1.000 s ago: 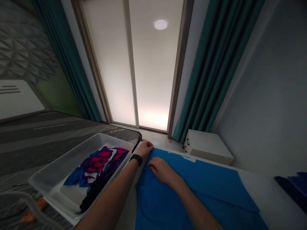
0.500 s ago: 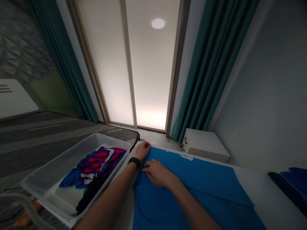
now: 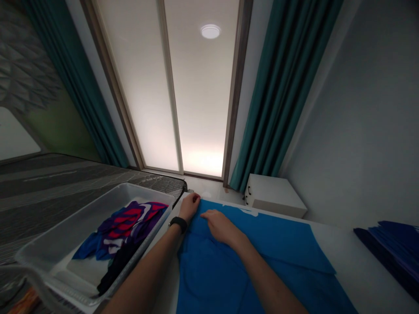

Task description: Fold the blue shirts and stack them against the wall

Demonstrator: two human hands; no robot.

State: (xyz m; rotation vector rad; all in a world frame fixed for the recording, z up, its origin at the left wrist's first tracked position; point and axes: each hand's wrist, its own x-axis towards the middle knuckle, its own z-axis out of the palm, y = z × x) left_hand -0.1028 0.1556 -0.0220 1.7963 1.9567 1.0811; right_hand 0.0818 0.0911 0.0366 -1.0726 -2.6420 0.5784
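Observation:
A bright blue garment (image 3: 281,244) lies spread on a white table (image 3: 337,244), with a fold line running across its right part. My left hand (image 3: 190,205), with a black band on the wrist, pinches the garment's far left corner at the table edge. Just to the right, my right hand (image 3: 218,223) rests on the cloth near that corner, its fingers drawn together; whether they grip a bit of fabric is hidden. White marks show along the garment's far edge.
Left of the table, a translucent bin (image 3: 65,218) holds crumpled clothes (image 3: 131,226) in purple, red, blue and black. It stands on a dark grey striped surface (image 3: 49,174). Folded blue clothes (image 3: 393,248) lie at the right. A white cabinet (image 3: 275,192) is beyond the table.
My right hand has slid slightly up and away over the cloth, its fingers closer together. My left hand stays at the corner. The whole view has shifted a little.

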